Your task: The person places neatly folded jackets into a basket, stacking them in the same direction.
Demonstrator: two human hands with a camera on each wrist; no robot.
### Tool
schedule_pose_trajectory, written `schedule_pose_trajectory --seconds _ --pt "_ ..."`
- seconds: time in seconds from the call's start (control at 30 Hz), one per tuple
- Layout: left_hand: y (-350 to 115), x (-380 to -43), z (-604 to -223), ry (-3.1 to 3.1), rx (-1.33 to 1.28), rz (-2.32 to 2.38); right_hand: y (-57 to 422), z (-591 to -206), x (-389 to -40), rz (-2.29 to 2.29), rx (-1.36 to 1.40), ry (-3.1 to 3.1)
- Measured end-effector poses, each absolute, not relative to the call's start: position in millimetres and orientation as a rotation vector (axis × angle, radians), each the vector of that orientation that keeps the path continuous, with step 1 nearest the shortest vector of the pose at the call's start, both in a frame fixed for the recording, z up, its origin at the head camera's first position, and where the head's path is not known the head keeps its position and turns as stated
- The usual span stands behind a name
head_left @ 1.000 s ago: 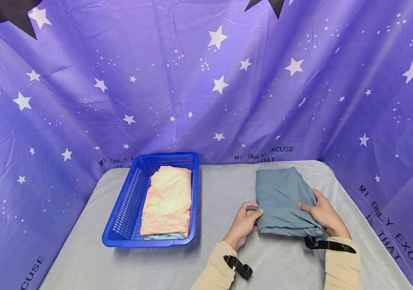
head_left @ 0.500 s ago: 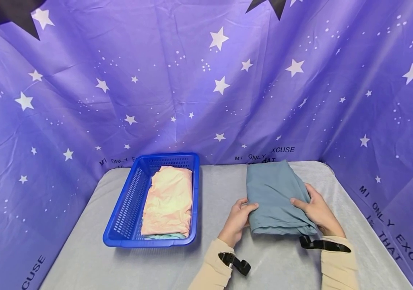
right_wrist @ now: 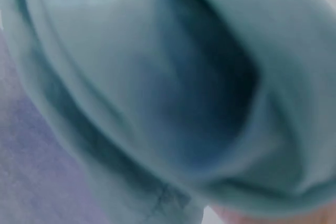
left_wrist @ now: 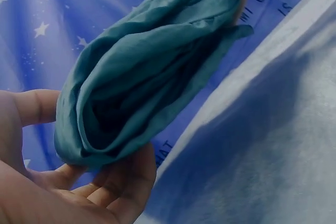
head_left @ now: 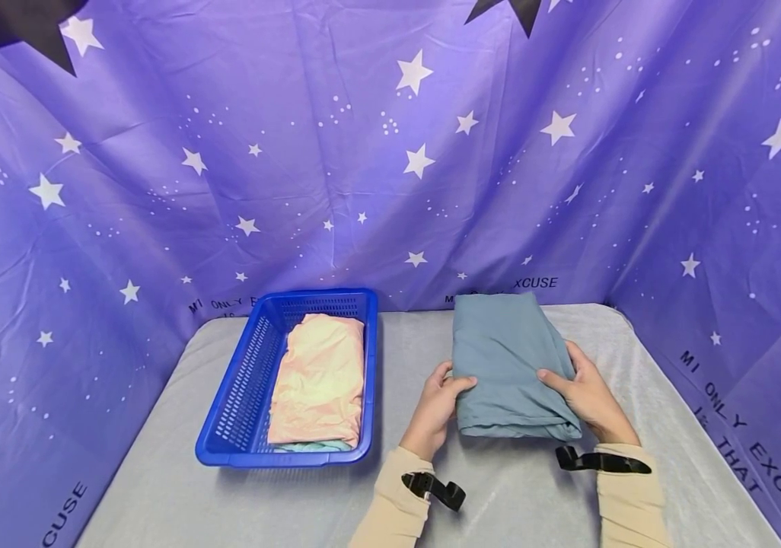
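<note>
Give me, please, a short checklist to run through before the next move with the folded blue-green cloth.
1. Left-hand grip: ok; the left hand holds the left edge of the blue-green cloth.
2. Right-hand grip: ok; the right hand holds its right side.
3. Cloth lifted off the grey table: ok, as the left wrist view shows.
4. Layers flush: not ok; a loose flap juts out in the left wrist view.
5. Black strap clear of the cloth: cannot tell; they look close in the head view.
6. Room in the blue basket: ok; space shows left of the peach cloth.
</note>
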State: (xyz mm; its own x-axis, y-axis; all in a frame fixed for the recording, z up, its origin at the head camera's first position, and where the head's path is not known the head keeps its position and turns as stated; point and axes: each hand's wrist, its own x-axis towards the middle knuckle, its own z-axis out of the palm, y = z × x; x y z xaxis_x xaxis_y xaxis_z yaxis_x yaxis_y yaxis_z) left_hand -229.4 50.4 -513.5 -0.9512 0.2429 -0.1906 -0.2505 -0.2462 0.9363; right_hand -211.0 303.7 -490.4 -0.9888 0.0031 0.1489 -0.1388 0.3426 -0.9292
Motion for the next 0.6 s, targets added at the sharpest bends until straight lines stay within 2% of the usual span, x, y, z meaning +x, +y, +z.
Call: schedule_pose_trajectory --seconds 0.6 --pt "32 -227 -485 1.720 0.044 2.384 275 -479 -212 1.822 0.151 -2.400"
